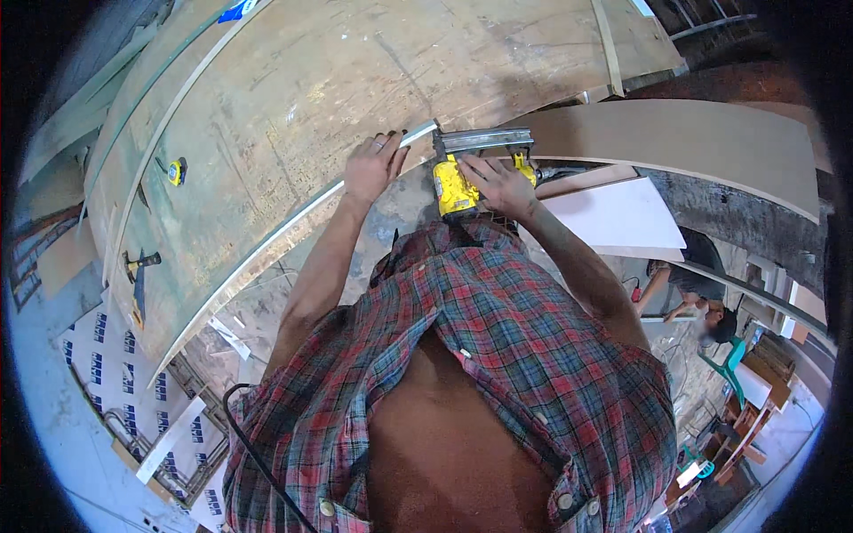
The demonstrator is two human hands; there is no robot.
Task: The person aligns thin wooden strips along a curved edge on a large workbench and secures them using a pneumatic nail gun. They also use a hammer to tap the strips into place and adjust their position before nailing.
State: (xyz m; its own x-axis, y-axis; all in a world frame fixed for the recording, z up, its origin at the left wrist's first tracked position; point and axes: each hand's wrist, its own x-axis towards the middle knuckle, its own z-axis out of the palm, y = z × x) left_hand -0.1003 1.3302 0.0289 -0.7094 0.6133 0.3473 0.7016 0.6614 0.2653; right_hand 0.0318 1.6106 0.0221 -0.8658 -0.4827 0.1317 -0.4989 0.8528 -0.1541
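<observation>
Plaid shirt (524, 346) fills my six o'clock; beyond it the broad wooden desk (498, 53) spans eight to one. One pale strip (419, 133) follows its near edge from eight to twelve, where the yellow nail gun (451, 188) meets its end. My left grip (371, 171), at eleven, pinches the strip; my right grip (505, 188) wraps the gun. I'd judge the strip lined up, but probably not all fastened. Fasteners are too small to see; my right palm hides the handle.
</observation>
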